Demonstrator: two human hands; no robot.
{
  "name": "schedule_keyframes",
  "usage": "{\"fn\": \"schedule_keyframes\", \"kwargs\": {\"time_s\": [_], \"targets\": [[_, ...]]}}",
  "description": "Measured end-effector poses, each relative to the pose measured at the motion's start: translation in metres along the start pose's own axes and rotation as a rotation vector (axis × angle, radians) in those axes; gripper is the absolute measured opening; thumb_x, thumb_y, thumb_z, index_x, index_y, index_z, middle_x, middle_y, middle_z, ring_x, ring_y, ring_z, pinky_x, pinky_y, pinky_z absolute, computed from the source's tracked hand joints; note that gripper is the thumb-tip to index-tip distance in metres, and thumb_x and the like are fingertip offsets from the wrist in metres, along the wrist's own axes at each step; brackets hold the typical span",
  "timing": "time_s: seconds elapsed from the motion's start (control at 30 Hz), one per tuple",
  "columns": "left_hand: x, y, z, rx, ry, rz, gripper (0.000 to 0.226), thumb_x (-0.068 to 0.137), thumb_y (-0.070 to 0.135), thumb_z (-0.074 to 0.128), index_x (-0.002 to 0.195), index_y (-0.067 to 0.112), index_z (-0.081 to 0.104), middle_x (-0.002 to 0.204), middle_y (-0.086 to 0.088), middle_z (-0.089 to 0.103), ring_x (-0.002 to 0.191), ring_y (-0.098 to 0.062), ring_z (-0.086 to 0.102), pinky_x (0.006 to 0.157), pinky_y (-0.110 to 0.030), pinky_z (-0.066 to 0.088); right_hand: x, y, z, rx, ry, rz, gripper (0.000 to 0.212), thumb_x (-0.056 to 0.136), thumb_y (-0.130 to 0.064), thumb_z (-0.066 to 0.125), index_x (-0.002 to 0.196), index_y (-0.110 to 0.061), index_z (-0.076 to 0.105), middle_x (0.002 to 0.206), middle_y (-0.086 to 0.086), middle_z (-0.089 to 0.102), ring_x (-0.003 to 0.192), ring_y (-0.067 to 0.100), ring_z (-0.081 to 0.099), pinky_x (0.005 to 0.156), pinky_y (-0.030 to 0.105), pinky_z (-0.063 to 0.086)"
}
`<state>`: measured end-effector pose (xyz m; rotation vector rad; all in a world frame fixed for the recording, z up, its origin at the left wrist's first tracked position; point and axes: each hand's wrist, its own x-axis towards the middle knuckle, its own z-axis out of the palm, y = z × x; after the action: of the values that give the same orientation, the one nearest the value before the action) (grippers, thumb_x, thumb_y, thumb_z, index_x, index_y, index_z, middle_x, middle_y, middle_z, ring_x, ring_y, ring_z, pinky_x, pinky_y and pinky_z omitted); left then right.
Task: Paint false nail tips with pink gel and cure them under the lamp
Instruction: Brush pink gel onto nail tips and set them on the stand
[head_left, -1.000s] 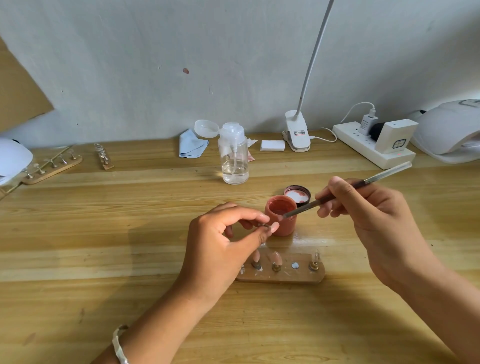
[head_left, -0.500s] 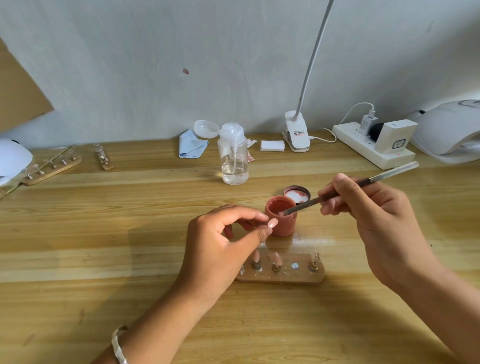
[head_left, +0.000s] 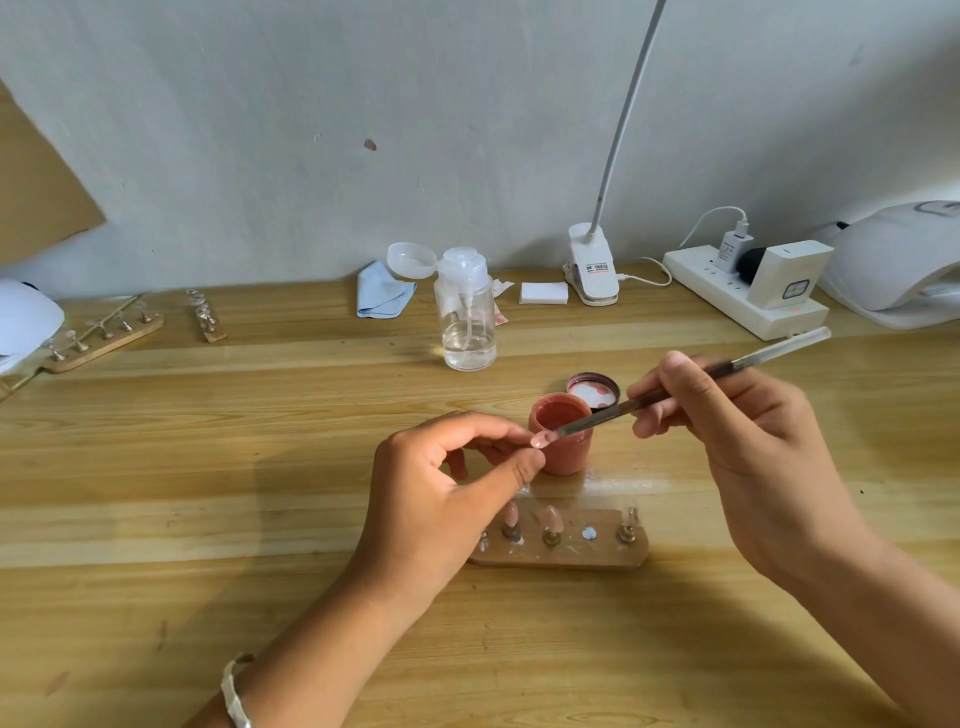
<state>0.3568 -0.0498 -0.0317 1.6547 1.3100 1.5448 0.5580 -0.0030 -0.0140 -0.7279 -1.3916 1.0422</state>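
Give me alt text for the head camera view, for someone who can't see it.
A person's left hand pinches a false nail tip while the right hand holds a thin brush to it, just by an open pot of pink gel. A wooden stand with more tips sits nearer on the table.

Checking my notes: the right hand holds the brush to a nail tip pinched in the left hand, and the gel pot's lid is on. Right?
No: head view shows the gel pot open, its lid lying behind it. The right hand holds the brush to the nail tip pinched in the left hand.
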Motion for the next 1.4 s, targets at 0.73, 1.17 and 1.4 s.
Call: {"fn": "schedule_keyframes", "kwargs": {"time_s": [0.73,1.17,1.4], "targets": [[-0.0013,0.0015,-0.0007,-0.044,-0.011,-0.011,0.013,0.079,0.011,0.082,0.085,0.021,0.078,0.079,0.003,0.075,0.054,-0.011,0.064,0.05,-0.016,0.049,0.0011,0.0007,-0.0008,0.001,0.049,0.002,0.025,0.091,-0.036,0.059,0.079,-0.027,0.08,0.073,0.002,0.073,0.067,0.012,0.064,0.07,0.024,0.049],[-0.0003,-0.0009,-0.0003,-0.051,-0.016,-0.002,0.013,0.079,0.009,0.081,0.086,0.018,0.078,0.082,0.001,0.075,0.053,-0.016,0.065,0.048,-0.025,0.052,0.0017,0.0007,0.0006,0.014,0.081,0.056,0.027,0.086,-0.039,0.061,0.072,-0.025,0.08,0.069,0.006,0.071,0.066,0.011,0.062,0.074,0.032,0.047],[0.0002,-0.0037,0.0006,-0.019,-0.017,0.014,0.018,0.077,0.005,0.082,0.085,0.02,0.078,0.082,0.002,0.074,0.051,-0.019,0.065,0.049,-0.022,0.05,-0.0024,-0.0005,0.0041,-0.001,-0.031,0.074,0.029,0.089,-0.04,0.06,0.081,-0.021,0.081,0.073,0.009,0.073,0.07,0.014,0.065,0.07,0.025,0.049]]}}
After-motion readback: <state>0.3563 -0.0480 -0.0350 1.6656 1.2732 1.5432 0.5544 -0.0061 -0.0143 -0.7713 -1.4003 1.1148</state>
